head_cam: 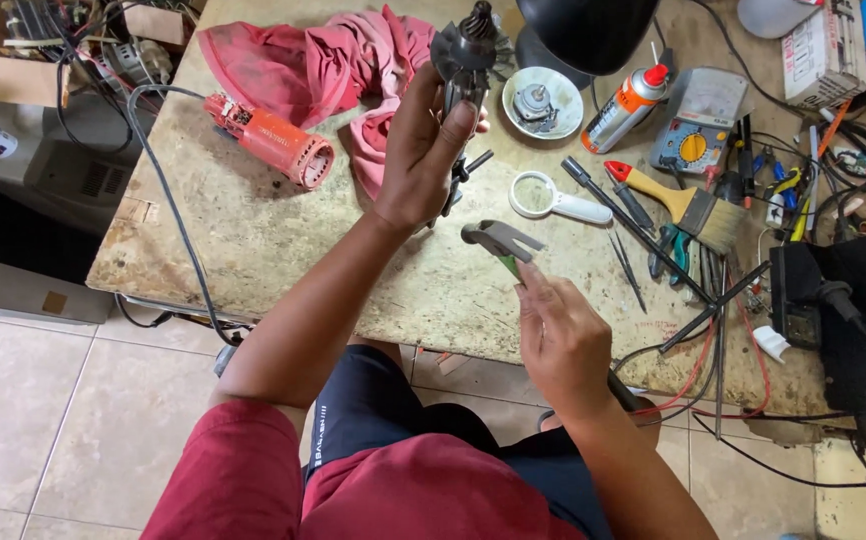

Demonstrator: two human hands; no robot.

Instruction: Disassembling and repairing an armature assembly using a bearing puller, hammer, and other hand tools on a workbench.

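The left hand (421,150) is clamped around a dark metal motor armature with a black fan wheel (465,55), holding it upright above the middle of the worn stone-topped bench (253,250), fan end up, so the shaft end below the palm is free to be worked on. The right hand (561,340) is closed on a pair of grey pliers with green handles (501,242), whose head points toward the armature's lower end, near it but not touching. Toward the bench's left edge lies an orange power-tool housing (275,143) with its open mouth facing the middle, beside a crumpled pink cloth (323,55) at the far edge. A white magnifying glass (553,198) and a wooden-handled paintbrush (688,205) lie to the right, within easy reach.
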